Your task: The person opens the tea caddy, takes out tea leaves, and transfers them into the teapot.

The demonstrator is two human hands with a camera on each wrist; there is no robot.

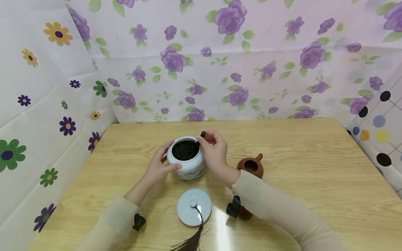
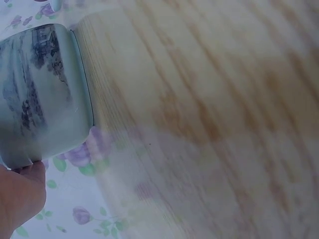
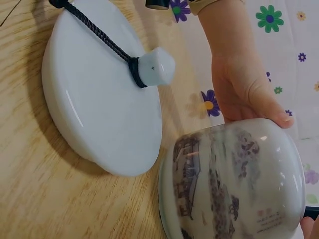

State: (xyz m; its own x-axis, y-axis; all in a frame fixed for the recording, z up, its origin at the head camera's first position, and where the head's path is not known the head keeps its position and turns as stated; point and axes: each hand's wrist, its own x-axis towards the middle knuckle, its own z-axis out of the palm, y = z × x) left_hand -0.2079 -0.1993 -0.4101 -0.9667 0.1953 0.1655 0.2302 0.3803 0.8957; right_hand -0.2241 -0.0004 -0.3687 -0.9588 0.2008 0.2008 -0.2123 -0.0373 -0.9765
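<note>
A white porcelain jar (image 1: 191,167) with a painted scene stands on the table, filled with dark, loose, tea-like leaves (image 1: 185,150). My left hand (image 1: 160,166) grips its left side, the thumb near the rim and the fingers round the back. At the jar's right rim my right hand (image 1: 216,150) pinches a thin dark stick-like tool (image 1: 203,134). Its lower end is at the mouth of the jar, and its tip cannot be made out. In front of the jar lies the white lid (image 3: 99,94), knob up, with a dark cord and tassel (image 1: 191,240).
A lidless brown clay teapot (image 1: 260,170) stands right of the jar, partly behind the right forearm. Another small reddish-brown item (image 1: 245,213) shows below the right wrist. The wooden table (image 1: 298,146) meets flowered cloth (image 1: 201,87) at the back and left.
</note>
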